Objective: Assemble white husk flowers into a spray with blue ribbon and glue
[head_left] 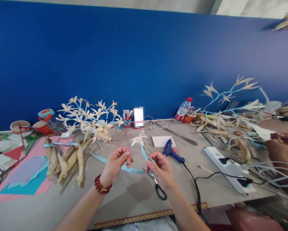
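Note:
My right hand (160,168) pinches the thin blue-wrapped stem of a cream husk flower (139,139), held upright above the table. My left hand (116,162), with a red bead bracelet on the wrist, pinches a strip of light blue ribbon (134,169) that runs across to the stem. Black-handled scissors (158,187) lie on the table just under my right hand. A blue glue gun (172,150) lies to the right of the flower.
A bunch of finished cream flowers (91,118) and dried corn husks (67,158) lie at left, with coloured paper (26,176). A white power strip (227,168), water bottle (183,110) and flower branches (230,96) are at right. Another person's hands (278,144) work at far right.

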`<act>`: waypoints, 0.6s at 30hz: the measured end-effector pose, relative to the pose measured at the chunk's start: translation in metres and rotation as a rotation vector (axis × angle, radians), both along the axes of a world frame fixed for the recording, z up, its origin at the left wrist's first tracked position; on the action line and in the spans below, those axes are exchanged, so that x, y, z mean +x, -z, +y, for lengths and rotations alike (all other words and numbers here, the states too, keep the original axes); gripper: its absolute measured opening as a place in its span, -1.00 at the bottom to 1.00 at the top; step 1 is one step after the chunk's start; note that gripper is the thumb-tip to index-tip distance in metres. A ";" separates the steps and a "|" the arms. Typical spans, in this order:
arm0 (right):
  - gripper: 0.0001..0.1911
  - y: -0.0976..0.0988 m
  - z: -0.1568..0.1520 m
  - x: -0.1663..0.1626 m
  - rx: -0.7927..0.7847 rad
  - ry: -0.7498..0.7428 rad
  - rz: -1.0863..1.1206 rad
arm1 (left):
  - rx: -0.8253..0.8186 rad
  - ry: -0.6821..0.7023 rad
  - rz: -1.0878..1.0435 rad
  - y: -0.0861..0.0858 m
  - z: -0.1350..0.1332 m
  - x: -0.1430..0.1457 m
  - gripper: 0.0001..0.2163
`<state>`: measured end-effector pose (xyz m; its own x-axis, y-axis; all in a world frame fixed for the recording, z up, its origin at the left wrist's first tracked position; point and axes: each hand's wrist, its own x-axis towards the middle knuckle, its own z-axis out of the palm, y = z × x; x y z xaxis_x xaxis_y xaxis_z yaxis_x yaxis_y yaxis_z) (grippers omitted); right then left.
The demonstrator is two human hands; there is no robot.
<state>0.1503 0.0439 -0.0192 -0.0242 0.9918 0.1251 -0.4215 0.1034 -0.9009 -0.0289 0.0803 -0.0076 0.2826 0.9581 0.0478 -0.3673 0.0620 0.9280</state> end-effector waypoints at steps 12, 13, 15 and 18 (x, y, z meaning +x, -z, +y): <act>-0.83 0.002 -0.002 0.002 0.008 -0.008 -0.013 | -0.029 0.040 -0.097 -0.008 -0.005 -0.001 -0.87; -0.83 0.002 -0.002 0.002 0.009 -0.009 -0.006 | -0.032 0.038 -0.094 -0.008 -0.006 -0.001 -0.88; -0.83 0.002 -0.002 0.002 0.010 -0.012 0.004 | -0.026 0.034 -0.096 -0.008 -0.007 -0.001 -0.90; -0.84 0.002 -0.002 0.003 0.009 -0.012 0.003 | -0.010 0.033 -0.108 -0.008 -0.008 -0.001 -0.92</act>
<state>0.1528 0.0418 -0.0209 -0.0357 0.9904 0.1337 -0.4254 0.1060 -0.8988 -0.0301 0.0727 0.0009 0.3074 0.9490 0.0704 -0.4628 0.0845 0.8824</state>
